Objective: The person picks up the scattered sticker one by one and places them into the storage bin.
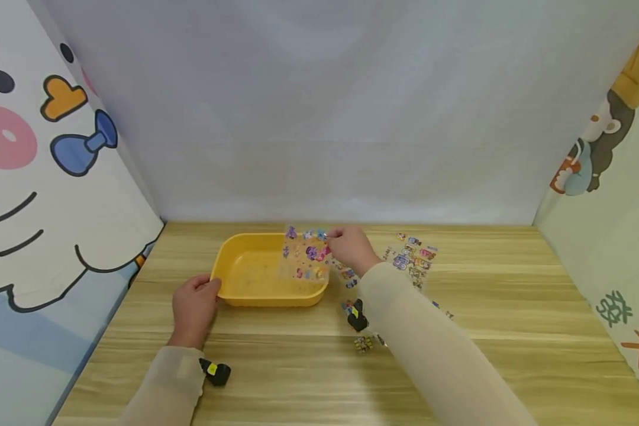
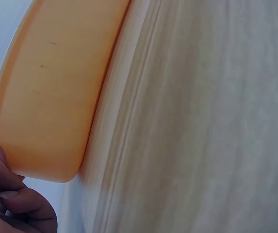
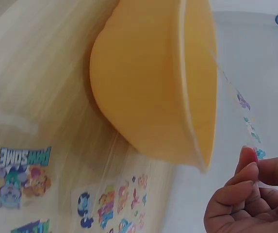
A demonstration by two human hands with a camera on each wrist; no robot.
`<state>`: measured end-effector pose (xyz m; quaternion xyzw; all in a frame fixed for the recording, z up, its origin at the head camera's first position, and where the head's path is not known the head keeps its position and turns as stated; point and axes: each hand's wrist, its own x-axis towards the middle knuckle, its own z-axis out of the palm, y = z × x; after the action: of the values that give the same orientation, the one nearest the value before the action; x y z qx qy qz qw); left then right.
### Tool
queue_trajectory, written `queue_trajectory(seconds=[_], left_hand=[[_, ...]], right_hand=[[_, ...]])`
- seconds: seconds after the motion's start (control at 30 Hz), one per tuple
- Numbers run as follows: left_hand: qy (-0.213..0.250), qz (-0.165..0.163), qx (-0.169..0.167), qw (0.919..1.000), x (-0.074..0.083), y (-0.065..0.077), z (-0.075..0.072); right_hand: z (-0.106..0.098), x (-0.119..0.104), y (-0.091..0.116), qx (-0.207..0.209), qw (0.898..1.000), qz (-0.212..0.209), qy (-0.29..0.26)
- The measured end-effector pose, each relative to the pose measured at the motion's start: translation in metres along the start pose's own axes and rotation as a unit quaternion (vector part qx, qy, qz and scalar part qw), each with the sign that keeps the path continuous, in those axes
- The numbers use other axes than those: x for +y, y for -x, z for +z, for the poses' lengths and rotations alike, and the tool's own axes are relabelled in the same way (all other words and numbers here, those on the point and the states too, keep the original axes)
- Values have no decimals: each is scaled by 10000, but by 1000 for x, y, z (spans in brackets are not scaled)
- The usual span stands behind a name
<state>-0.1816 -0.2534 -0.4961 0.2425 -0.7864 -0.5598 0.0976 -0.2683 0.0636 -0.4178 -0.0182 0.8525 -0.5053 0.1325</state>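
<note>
Near the frame's centre, one right hand [image 1: 352, 248] pinches one clear sticker sheet [image 1: 299, 255] over one yellow tray [image 1: 247, 283] — one left hand [image 1: 194, 307], lower left, grips the tray's rim

Pale backdrop [image 1: 325, 118], apparently cloth, behind wood-grain table [image 1: 511, 290]; cartoon panel [image 1: 48, 201] left.

Soft light, faint shadows; the left wrist view's tabletop [image 2: 192, 121] seems blurred.

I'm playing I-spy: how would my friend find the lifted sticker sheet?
On the wooden table, find the yellow tray. Over its right end, the right hand pinches a clear sticker sheet. Other sheets lie down; only this one is raised.
</note>
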Motion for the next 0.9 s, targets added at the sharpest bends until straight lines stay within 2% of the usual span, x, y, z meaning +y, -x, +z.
queue_trajectory(seconds=[0.2, 0.57, 0.9], left_hand=[[-123, 44, 55, 9999, 1, 0, 2], [-151, -42, 105, 9998, 1, 0, 4], [-35, -46, 162, 9999, 2, 2, 6]], right_hand=[[17, -11, -3, 0, 9996, -74, 271], [34, -22, 4, -148, 9961, -316, 806], [45, -20, 9, -285, 9903, -650, 1197]])
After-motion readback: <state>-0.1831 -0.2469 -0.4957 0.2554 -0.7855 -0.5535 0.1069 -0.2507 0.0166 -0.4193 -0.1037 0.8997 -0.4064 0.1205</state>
